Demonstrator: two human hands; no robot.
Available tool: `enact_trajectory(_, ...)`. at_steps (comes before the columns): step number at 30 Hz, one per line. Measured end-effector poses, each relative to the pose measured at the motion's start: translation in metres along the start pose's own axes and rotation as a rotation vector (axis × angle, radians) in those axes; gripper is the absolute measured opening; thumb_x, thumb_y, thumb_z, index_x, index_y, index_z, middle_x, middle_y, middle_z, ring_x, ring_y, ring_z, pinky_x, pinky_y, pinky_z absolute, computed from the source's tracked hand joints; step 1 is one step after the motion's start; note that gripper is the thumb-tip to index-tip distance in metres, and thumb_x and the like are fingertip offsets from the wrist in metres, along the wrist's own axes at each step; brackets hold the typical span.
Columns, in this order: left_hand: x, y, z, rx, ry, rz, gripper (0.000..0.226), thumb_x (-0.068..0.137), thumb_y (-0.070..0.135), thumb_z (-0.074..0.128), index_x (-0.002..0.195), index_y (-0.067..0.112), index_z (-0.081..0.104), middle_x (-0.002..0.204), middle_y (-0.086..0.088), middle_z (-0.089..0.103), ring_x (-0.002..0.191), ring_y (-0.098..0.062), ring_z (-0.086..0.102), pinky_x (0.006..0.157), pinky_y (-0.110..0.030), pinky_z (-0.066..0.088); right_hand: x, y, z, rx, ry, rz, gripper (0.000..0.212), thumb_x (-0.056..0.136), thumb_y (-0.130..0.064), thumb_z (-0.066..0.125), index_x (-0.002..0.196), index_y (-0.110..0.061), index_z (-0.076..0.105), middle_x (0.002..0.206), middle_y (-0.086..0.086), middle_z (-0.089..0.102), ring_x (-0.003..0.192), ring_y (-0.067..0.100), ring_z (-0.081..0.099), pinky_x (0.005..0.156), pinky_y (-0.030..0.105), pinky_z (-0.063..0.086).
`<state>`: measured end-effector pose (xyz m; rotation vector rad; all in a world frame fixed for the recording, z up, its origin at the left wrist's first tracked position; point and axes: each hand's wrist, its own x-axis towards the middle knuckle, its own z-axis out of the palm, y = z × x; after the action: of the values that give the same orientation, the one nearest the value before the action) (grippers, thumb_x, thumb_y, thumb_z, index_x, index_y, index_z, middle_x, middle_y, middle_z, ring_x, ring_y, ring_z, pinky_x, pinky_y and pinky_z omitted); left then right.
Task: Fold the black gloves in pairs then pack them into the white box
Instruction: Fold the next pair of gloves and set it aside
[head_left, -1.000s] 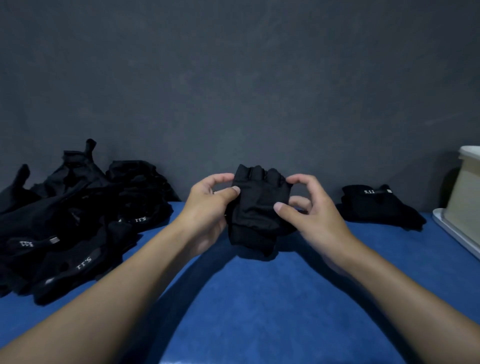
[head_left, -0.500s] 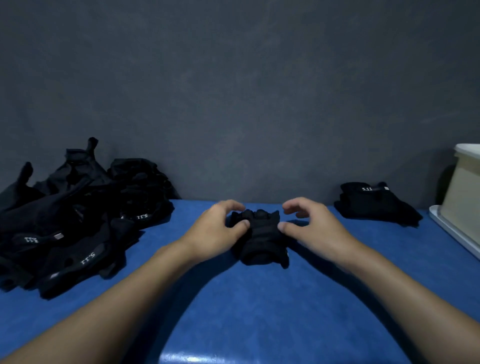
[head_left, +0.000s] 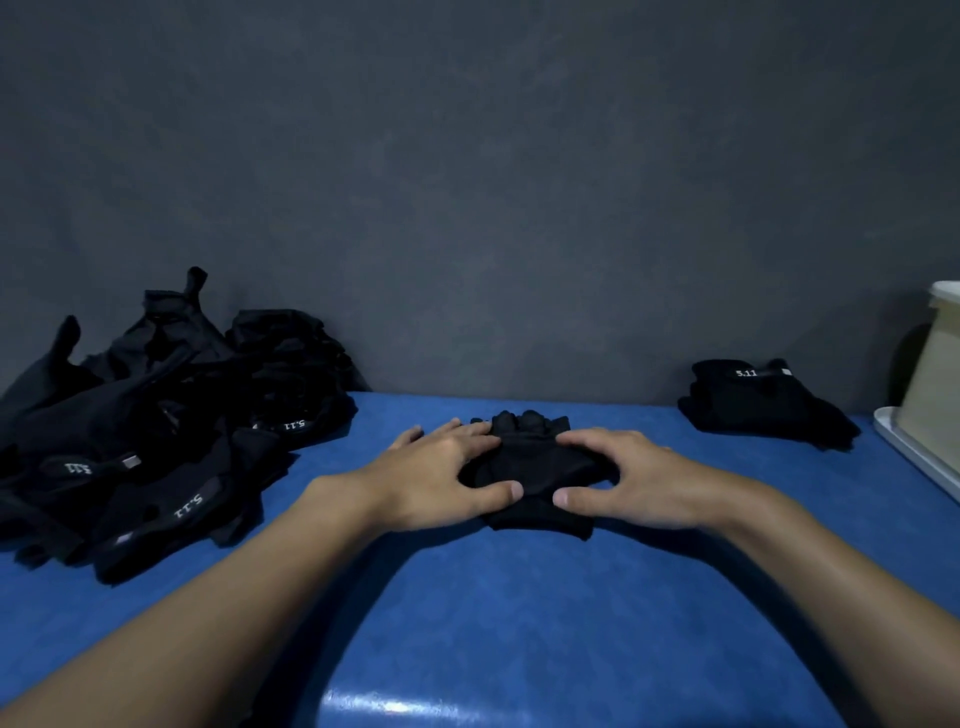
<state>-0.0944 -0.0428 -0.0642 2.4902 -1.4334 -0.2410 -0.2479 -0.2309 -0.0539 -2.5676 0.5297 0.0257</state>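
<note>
The left hand (head_left: 441, 480) and right hand (head_left: 641, 480) lie side by side on a folded pair of black gloves (head_left: 535, 457). The fingers of both are spread and press it flat onto the blue tabletop (head_left: 519, 623), with the 2 thumbs at its near edge. This pair sits mid-tabletop, closer to the far edge. A loose pile of black gloves (head_left: 156, 441) fills the far left corner. 1 more folded pair (head_left: 753, 405) rests toward the far right corner, near the white box (head_left: 935, 374), which stands on a white tray (head_left: 904, 447) at the right edge.
</note>
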Motion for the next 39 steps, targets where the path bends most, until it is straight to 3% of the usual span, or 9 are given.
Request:
enact_trajectory(5, -0.005, -0.002, 0.003, -0.153, 0.082, 0.013, 0.069, 0.09, 0.064, 0.054, 0.15, 0.033, 0.038, 0.163, 0.015, 0.023, 0.151, -0.002, 0.009, 0.125, -0.045, 0.005, 0.003, 0.002, 0.003, 0.142, 0.098, -0.067, 0.082, 0.04, -0.093, 0.061, 0.116, -0.064, 0.047, 0.129, -0.015, 0.054, 0.126, 0.015, 0.047, 0.111, 0.043, 0.036)
enact_trajectory(9, -0.019, -0.003, -0.012, -0.26, 0.197, 0.029, 0.053, 0.092, 0.054, 0.06, 0.139, 0.032, 0.052, 0.152, 0.014, 0.041, 0.142, -0.007, 0.036, 0.119, -0.03, 0.024, -0.004, -0.015, -0.003, 0.206, 0.224, -0.146, 0.06, 0.054, -0.078, 0.063, 0.11, -0.057, 0.057, 0.122, -0.025, 0.06, 0.125, 0.006, 0.049, 0.111, 0.042, 0.035)
enact_trajectory(13, -0.039, -0.014, -0.026, -0.202, 0.304, 0.021, 0.057, 0.086, 0.062, 0.06, 0.132, 0.029, 0.059, 0.14, 0.013, 0.054, 0.129, -0.009, 0.05, 0.112, -0.032, 0.038, -0.009, -0.041, 0.006, 0.197, 0.273, -0.247, 0.054, 0.057, -0.071, 0.058, 0.104, -0.045, 0.064, 0.109, -0.027, 0.064, 0.112, -0.001, 0.056, 0.107, 0.039, 0.039)
enact_trajectory(18, -0.071, -0.044, -0.055, -0.04, 0.462, 0.023, 0.042, 0.092, 0.047, 0.06, 0.124, 0.02, 0.065, 0.124, 0.007, 0.062, 0.116, -0.014, 0.058, 0.105, -0.033, 0.043, -0.007, -0.079, 0.028, 0.19, 0.251, -0.329, 0.034, 0.066, -0.065, 0.058, 0.097, -0.053, 0.061, 0.104, -0.032, 0.063, 0.113, 0.002, 0.055, 0.104, 0.035, 0.042)
enact_trajectory(22, -0.105, -0.071, -0.075, 0.158, 0.553, -0.057, 0.036, 0.093, 0.043, 0.059, 0.126, 0.03, 0.062, 0.136, 0.013, 0.055, 0.144, -0.01, 0.033, 0.124, -0.047, 0.01, -0.003, -0.118, 0.047, 0.197, 0.155, -0.408, 0.021, 0.083, -0.044, 0.068, 0.104, -0.042, 0.064, 0.104, -0.032, 0.063, 0.107, -0.007, 0.055, 0.097, 0.021, 0.041)
enact_trajectory(25, -0.132, -0.091, -0.087, 0.262, 0.573, -0.123, 0.036, 0.093, 0.042, 0.06, 0.128, 0.035, 0.062, 0.145, 0.012, 0.049, 0.152, -0.008, 0.017, 0.123, -0.049, -0.006, 0.004, -0.153, 0.066, 0.223, 0.086, -0.464, 0.024, 0.086, -0.04, 0.067, 0.11, -0.035, 0.064, 0.105, -0.022, 0.066, 0.109, -0.005, 0.056, 0.097, 0.02, 0.04)
enact_trajectory(31, -0.175, -0.127, -0.092, 0.313, 0.451, -0.277, 0.041, 0.095, 0.042, 0.058, 0.136, 0.044, 0.052, 0.16, 0.016, 0.028, 0.154, -0.012, 0.003, 0.121, -0.057, -0.008, 0.025, -0.208, 0.103, 0.4, 0.001, -0.464, 0.036, 0.088, -0.035, 0.068, 0.122, -0.03, 0.057, 0.093, -0.007, 0.067, 0.099, 0.008, 0.062, 0.092, 0.025, 0.049)
enact_trajectory(36, -0.187, -0.146, -0.085, 0.194, 0.332, -0.34, 0.053, 0.096, 0.04, 0.059, 0.145, 0.046, 0.04, 0.165, 0.021, 0.001, 0.153, -0.011, -0.009, 0.119, -0.064, -0.001, 0.044, -0.227, 0.127, 0.397, 0.056, -0.418, 0.048, 0.062, -0.068, 0.062, 0.104, -0.044, 0.062, 0.091, -0.01, 0.065, 0.09, 0.011, 0.064, 0.094, 0.04, 0.05)
enact_trajectory(39, -0.189, -0.152, -0.083, 0.146, 0.33, -0.336, 0.053, 0.096, 0.04, 0.058, 0.146, 0.046, 0.039, 0.165, 0.021, -0.001, 0.153, -0.011, -0.009, 0.119, -0.065, 0.003, 0.05, -0.234, 0.135, 0.382, 0.109, -0.392, 0.04, 0.062, -0.061, 0.068, 0.095, -0.04, 0.064, 0.079, -0.012, 0.058, 0.077, 0.008, 0.057, 0.088, 0.038, 0.051)
